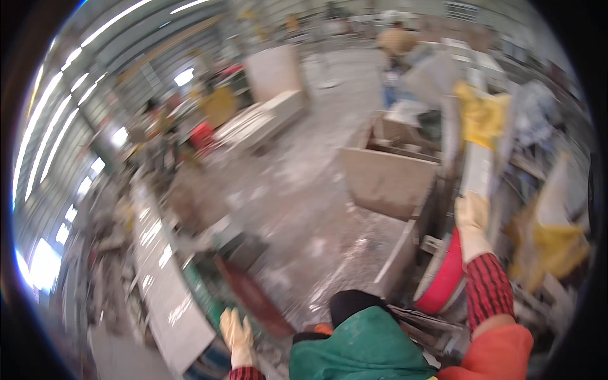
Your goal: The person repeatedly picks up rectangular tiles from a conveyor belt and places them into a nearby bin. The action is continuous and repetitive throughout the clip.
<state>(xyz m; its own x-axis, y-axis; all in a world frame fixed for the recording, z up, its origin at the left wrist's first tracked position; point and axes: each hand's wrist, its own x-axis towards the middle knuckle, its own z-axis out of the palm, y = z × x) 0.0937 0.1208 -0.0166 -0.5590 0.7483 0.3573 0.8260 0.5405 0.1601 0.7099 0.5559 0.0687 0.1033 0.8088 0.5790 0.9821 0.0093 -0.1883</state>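
My left hand [237, 334], in a cream glove, hangs low with its fingers apart and holds nothing. Close to it are a long pale slab [168, 278] with a shiny top, a green strip [204, 292] and a reddish-brown board [253, 297]. On the other side my right hand [472, 217], gloved alike, is stretched forward, its fingers closed at the near end of a narrow white slab [476, 172]. Blur hides the fingertips. A yellow sack [482, 114] lies over the slab's far part. Below this hand a round pale object with a red band [441, 278] stands beside my forearm.
Ahead, a box of brown panels [389, 180] stands on the dusty floor [304, 164]. Stacked pale slabs [263, 123] and a red container [202, 136] lie farther left. White-and-yellow sacks [551, 234] crowd the right. Low panels and scraps flank my legs.
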